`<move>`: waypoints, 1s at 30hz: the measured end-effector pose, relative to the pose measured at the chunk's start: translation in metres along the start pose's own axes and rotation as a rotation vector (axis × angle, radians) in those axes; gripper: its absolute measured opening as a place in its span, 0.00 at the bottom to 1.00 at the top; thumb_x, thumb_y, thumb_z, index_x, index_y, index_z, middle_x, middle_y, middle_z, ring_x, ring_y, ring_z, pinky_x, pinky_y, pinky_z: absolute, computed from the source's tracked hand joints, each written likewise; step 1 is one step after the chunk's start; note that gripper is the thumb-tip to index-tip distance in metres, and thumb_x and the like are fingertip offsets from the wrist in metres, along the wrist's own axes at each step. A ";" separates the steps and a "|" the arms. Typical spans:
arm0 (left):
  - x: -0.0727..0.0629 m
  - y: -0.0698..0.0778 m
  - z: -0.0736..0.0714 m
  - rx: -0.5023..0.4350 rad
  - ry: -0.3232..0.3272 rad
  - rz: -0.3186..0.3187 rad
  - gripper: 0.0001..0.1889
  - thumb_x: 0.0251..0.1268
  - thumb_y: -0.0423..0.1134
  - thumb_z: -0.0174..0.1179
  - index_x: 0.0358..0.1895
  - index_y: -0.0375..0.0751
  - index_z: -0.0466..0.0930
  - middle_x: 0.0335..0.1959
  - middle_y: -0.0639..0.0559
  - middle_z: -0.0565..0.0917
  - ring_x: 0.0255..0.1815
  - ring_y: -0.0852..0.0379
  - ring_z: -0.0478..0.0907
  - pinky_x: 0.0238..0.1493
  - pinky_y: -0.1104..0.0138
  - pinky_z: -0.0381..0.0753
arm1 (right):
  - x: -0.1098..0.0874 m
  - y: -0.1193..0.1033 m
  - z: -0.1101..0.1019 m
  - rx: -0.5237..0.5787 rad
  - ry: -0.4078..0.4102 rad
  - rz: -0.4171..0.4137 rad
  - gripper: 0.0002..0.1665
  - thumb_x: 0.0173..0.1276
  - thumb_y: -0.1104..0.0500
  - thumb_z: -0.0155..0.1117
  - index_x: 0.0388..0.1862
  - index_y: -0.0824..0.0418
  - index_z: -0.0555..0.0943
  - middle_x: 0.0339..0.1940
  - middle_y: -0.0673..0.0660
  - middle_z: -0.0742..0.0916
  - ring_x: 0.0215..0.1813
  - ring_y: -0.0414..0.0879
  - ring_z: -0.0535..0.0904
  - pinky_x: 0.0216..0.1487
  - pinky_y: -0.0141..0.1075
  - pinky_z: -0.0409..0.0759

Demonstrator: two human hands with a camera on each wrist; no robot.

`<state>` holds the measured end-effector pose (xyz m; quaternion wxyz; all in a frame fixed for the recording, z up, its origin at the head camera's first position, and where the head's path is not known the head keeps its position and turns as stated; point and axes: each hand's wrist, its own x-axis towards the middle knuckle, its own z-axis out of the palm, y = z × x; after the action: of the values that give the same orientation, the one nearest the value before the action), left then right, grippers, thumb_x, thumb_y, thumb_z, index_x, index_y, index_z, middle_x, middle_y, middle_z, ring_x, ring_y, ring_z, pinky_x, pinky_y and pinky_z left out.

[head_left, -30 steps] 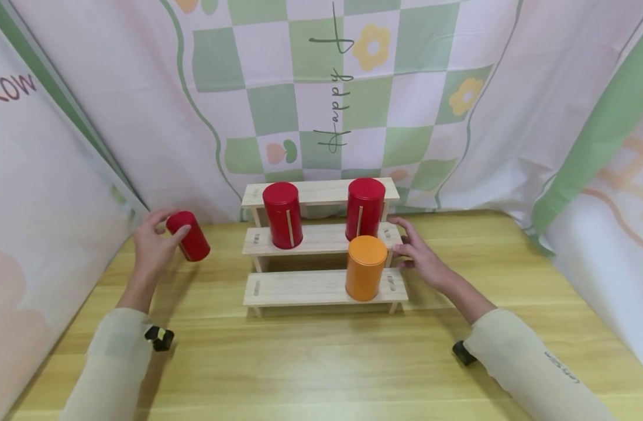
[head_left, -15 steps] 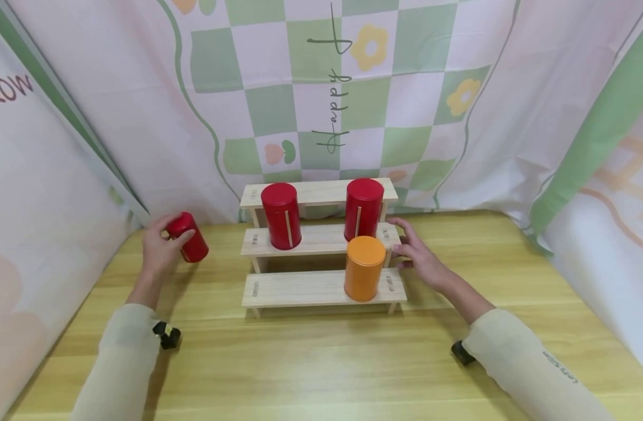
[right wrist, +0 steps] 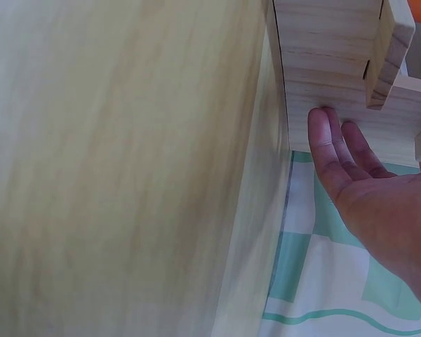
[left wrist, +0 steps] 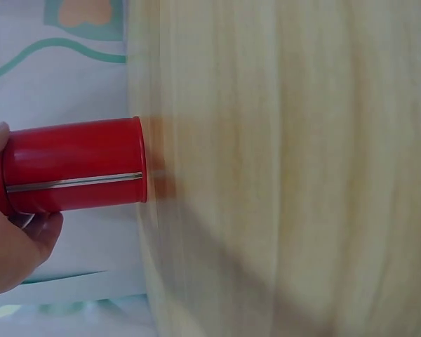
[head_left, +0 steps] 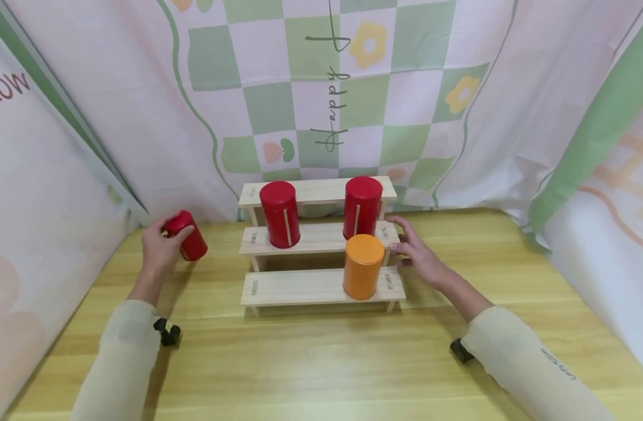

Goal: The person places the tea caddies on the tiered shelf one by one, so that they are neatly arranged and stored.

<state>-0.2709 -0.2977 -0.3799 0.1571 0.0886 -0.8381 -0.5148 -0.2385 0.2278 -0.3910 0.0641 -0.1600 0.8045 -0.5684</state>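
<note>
At the far left, my left hand (head_left: 161, 245) grips a red canister (head_left: 194, 242) near its lid, thumb on one side and fingers on the other. In the left wrist view that canister (left wrist: 77, 165) shows a pale vertical strip, its base close over the tabletop. A three-step wooden rack (head_left: 295, 287) stands in the middle of the table. My right hand (head_left: 423, 257) rests at the rack's right side; in the right wrist view its extended fingers (right wrist: 326, 144) touch the side panel (right wrist: 323, 95).
Two red canisters, one on the left (head_left: 280, 215) and one on the right (head_left: 362, 207), stand upright on the middle step. An orange canister (head_left: 363, 268) stands on the lowest step's right end. A patterned cloth (head_left: 321, 105) hangs behind the wooden table (head_left: 300, 362).
My left hand has shifted slightly to the right around the red canister, which stays in nearly the same place. The right hand stays at the rack's side.
</note>
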 end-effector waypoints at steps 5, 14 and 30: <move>0.000 0.000 -0.002 0.011 -0.008 0.002 0.31 0.74 0.41 0.65 0.76 0.38 0.70 0.71 0.36 0.73 0.64 0.45 0.70 0.59 0.61 0.78 | 0.000 -0.001 0.000 0.000 0.001 -0.001 0.37 0.80 0.56 0.43 0.83 0.56 0.48 0.60 0.71 0.72 0.53 0.59 0.70 0.46 0.45 0.80; -0.002 0.000 -0.003 0.053 -0.029 0.036 0.31 0.73 0.45 0.66 0.75 0.39 0.72 0.70 0.36 0.74 0.62 0.44 0.70 0.52 0.67 0.76 | -0.002 -0.003 0.002 -0.003 0.003 0.007 0.37 0.80 0.56 0.43 0.84 0.55 0.47 0.59 0.71 0.72 0.53 0.59 0.71 0.47 0.45 0.80; -0.015 0.014 -0.002 0.049 -0.066 0.184 0.29 0.70 0.47 0.69 0.68 0.34 0.79 0.64 0.37 0.81 0.51 0.65 0.73 0.47 0.81 0.73 | -0.001 -0.001 0.001 -0.006 0.006 -0.006 0.37 0.80 0.57 0.43 0.83 0.55 0.47 0.56 0.70 0.72 0.51 0.58 0.71 0.46 0.46 0.80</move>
<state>-0.2561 -0.2883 -0.3687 0.1738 -0.0019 -0.8598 -0.4802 -0.2371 0.2269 -0.3909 0.0597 -0.1608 0.8060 -0.5665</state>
